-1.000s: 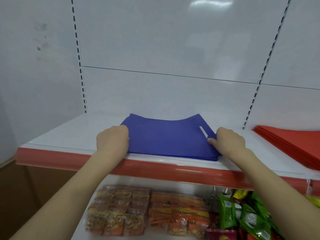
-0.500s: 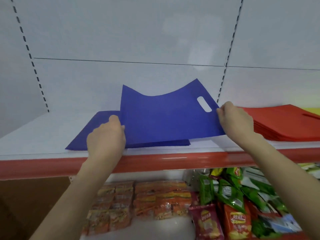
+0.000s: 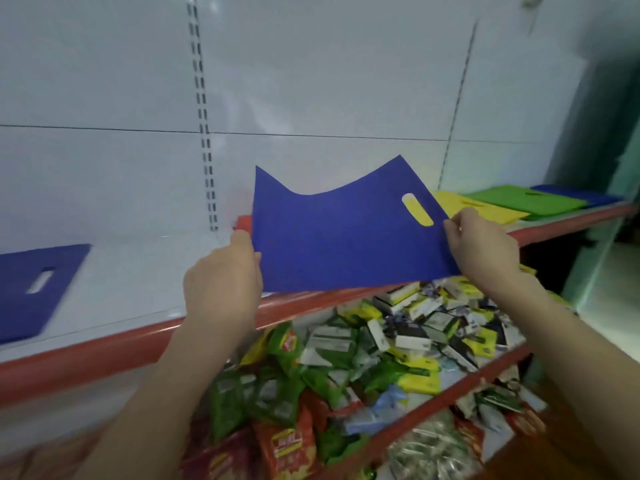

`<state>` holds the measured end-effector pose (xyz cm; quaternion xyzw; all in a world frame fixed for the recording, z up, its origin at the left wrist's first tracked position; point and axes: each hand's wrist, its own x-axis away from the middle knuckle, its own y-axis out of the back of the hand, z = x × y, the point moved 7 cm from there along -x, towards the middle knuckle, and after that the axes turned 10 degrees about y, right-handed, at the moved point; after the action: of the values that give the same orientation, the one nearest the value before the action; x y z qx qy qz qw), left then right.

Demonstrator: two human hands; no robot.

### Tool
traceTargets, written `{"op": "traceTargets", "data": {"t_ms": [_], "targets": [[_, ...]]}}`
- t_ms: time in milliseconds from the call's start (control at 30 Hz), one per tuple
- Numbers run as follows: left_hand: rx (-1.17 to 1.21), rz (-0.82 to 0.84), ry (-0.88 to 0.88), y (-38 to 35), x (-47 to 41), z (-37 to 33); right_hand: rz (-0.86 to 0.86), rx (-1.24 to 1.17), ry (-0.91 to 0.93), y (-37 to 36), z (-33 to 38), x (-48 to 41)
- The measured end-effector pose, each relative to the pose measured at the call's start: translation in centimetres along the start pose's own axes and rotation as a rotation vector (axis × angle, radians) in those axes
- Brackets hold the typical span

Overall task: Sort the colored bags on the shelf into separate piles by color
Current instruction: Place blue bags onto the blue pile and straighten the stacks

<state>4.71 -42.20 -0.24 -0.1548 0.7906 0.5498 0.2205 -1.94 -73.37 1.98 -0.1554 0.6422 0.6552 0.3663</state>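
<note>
Both bare arms are stretched forward, the left from 7 o'clock and the right from 4 o'clock. A blue bag (image 3: 339,244) is pinched at 9 o'clock by the left hand (image 3: 221,282) and at 3 o'clock by the right hand (image 3: 485,251), with the fingers curled.

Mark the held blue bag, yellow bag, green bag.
held blue bag (image 3: 339,244): head view, centre of its face.
yellow bag (image 3: 453,199): head view, top face.
green bag (image 3: 526,201): head view, top face.

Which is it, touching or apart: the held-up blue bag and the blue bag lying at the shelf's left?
Apart. The head view shows bare white shelf between the held-up blue bag and the lying blue bag.
</note>
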Motion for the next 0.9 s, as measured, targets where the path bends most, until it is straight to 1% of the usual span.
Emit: {"op": "traceTargets", "data": {"t_ms": [133,233,400,467,600,700,800,900], "targets": [[0.081,0.044,-0.081,-4.2,0.5,-12.4,0.010,0.102,-0.085,1.8,-12.7,-0.7],[0.121,0.066,-0.155,-7.2,1.0,-20.8,0.002,0.165,-0.185,3.4,-21.3,-0.4],[0.245,0.155,-0.246,-12.7,1.7,-33.5,-0.035,0.212,-0.353,5.2,-33.7,1.4],[0.284,0.163,-0.304,-14.9,2.0,-38.2,-0.032,0.259,-0.407,5.4,-38.1,1.9],[0.373,0.174,-0.376,-19.1,2.0,-47.4,-0.025,0.347,-0.446,5.1,-45.8,1.7],[0.458,0.185,-0.419,-22.4,1.5,-54.5,-0.023,0.364,-0.477,4.1,-51.9,0.1],[0.408,0.164,-0.440,-25.6,-0.3,-61.4,-0.016,0.385,-0.494,2.8,-58.0,-3.2],[0.406,0.203,-0.409,-28.5,-2.8,-67.8,0.002,0.390,-0.510,1.7,-63.7,-7.3]]}}
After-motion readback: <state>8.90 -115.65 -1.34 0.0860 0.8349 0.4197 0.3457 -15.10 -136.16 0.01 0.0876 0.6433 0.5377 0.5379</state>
